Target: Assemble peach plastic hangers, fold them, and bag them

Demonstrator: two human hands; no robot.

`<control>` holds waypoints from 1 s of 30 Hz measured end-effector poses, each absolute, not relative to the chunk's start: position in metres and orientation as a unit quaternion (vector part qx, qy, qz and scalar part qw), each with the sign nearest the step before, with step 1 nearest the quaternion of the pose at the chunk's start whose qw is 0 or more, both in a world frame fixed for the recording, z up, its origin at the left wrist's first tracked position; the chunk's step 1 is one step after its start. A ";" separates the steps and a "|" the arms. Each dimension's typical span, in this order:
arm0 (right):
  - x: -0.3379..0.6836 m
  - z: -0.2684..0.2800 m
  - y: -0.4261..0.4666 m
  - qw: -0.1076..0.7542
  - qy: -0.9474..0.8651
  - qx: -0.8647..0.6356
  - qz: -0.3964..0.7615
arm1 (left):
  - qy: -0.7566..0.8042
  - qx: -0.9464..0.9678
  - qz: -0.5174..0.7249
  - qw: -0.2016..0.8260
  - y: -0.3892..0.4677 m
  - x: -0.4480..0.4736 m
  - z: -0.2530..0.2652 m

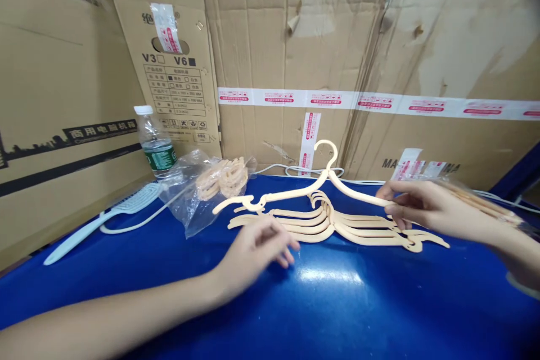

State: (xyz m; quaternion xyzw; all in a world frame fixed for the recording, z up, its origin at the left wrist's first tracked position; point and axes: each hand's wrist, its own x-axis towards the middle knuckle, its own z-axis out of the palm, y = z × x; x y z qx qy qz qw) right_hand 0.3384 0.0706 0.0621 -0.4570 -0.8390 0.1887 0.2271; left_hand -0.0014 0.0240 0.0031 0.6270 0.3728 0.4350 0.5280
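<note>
A cream plastic clothes hanger point(291, 194) is held up over the table, hook upward, by my right hand point(426, 207), whose fingers pinch the end of its right arm. Just below and in front of it, a row of similar hangers point(365, 233) lies nested together on the blue surface, hooks toward the back. My left hand point(257, 248) is close to the near left side of that row. Its fingers are loosely bent and apart, with nothing visible in them; whether it touches the hangers I cannot tell.
A clear plastic bag point(189, 202) with cream plastic pieces point(223, 177) lies back left, beside a water bottle point(158, 143) and a pale blue hairbrush point(105, 219). Cardboard walls point(287, 39) enclose the blue table point(329, 315). A white cable point(278, 167) runs along the back.
</note>
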 end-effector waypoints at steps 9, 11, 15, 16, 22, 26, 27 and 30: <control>0.333 0.068 0.060 0.045 -0.801 -0.457 0.385 | 0.113 0.977 0.163 0.077 -0.008 0.002 0.012; 0.331 0.065 0.058 0.036 -0.835 -0.457 0.305 | 0.127 0.973 0.174 0.081 -0.006 0.002 0.012; 0.331 0.064 0.055 0.026 -0.872 -0.456 0.174 | 0.162 0.961 0.189 0.118 -0.004 0.000 0.006; 0.332 0.063 0.054 0.021 -0.873 -0.457 0.170 | 0.168 0.960 0.189 0.120 -0.004 0.000 0.005; 0.332 0.060 0.055 -0.031 -0.841 -0.523 0.137 | 0.217 0.962 0.154 0.062 -0.002 -0.002 0.001; 0.327 0.061 0.054 -0.058 -0.819 -0.566 0.077 | 0.239 0.956 0.168 0.032 0.000 -0.004 -0.005; 0.324 0.061 0.052 -0.057 -0.821 -0.564 0.066 | 0.239 0.956 0.170 0.028 0.001 -0.004 -0.007; 0.315 0.061 0.044 -0.031 -0.840 -0.541 0.040 | 0.243 0.954 0.173 0.022 0.002 -0.005 -0.012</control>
